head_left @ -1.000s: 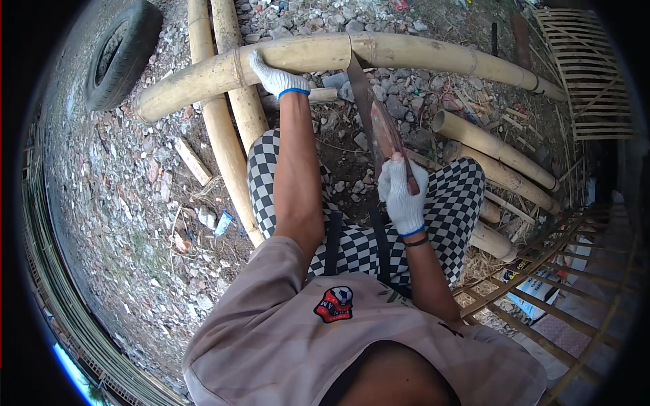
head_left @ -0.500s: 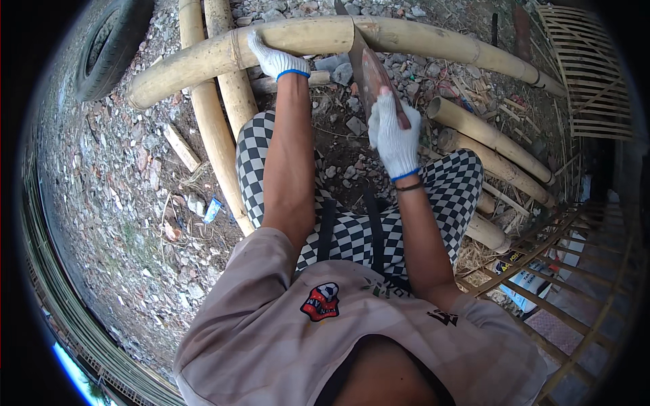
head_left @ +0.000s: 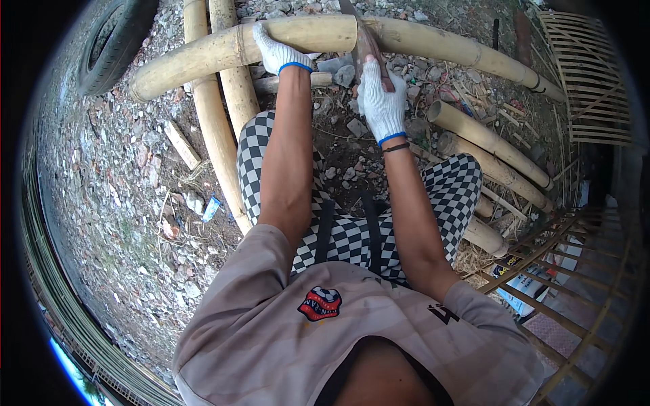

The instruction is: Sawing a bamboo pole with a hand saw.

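Note:
A thick bamboo pole (head_left: 305,35) lies crosswise before me, resting on two other bamboo poles (head_left: 233,84) at the left. My left hand (head_left: 279,51), in a white knit glove with a blue cuff, is wrapped over the pole near a node and presses on it. My right hand (head_left: 383,101), gloved the same way, grips the handle of a hand saw (head_left: 365,44). The blade stands across the pole to the right of my left hand, in a cut line. How deep the cut goes I cannot tell.
Several cut bamboo lengths (head_left: 491,135) lie to the right of my knees. Bamboo lattices stand at the far right (head_left: 589,74) and lower right (head_left: 575,298). A tyre (head_left: 112,44) is at the upper left. Rubble and a split bamboo piece (head_left: 181,144) cover the ground.
My right hand has pushed the saw forward, away from me, and slightly left, so less blade shows on my side of the pole. My left hand keeps its hold.

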Motion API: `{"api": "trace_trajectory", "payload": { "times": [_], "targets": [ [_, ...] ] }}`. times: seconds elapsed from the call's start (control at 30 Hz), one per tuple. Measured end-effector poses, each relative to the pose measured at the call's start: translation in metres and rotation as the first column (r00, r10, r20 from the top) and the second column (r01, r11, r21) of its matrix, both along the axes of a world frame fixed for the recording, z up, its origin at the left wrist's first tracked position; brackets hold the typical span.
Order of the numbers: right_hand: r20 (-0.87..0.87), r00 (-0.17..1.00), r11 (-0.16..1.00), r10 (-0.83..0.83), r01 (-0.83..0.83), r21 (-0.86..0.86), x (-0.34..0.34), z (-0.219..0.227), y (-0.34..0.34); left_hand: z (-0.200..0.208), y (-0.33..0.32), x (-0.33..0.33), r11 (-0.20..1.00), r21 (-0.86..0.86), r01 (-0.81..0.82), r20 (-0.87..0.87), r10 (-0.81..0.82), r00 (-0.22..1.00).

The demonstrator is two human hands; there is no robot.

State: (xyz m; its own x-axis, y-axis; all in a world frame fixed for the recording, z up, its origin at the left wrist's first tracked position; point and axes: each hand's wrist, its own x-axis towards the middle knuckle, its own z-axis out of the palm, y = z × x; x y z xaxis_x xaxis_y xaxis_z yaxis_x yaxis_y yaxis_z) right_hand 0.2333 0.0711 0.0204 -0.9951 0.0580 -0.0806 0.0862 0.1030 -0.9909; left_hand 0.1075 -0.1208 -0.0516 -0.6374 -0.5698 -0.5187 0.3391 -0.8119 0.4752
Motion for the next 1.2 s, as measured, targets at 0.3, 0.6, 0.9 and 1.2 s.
{"api": "trace_trajectory", "payload": {
  "times": [0.3,0.6,0.9,1.2],
  "targets": [
    [-0.111,0.993,0.992,-0.045,0.058,0.112,-0.026,-0.01,0.005,0.022,0.024,0.009,0.997,0.077,0.02,0.083,-0.027,0.996],
    [0.204,0.978,0.998,0.037,-0.027,-0.052,0.099,0.024,0.011,0.019,-0.014,0.054,0.983,0.106,-0.151,0.257,0.119,0.959],
    [0.113,0.992,0.998,0.056,-0.054,-0.019,0.157,0.026,0.026,0.013,-0.019,0.056,0.989,0.069,-0.127,0.197,0.111,0.974],
    [0.075,0.997,0.999,0.002,0.0,-0.033,0.044,0.006,0.007,0.027,0.015,0.031,0.995,-0.059,-0.081,0.12,0.087,0.989]
  ]
}}
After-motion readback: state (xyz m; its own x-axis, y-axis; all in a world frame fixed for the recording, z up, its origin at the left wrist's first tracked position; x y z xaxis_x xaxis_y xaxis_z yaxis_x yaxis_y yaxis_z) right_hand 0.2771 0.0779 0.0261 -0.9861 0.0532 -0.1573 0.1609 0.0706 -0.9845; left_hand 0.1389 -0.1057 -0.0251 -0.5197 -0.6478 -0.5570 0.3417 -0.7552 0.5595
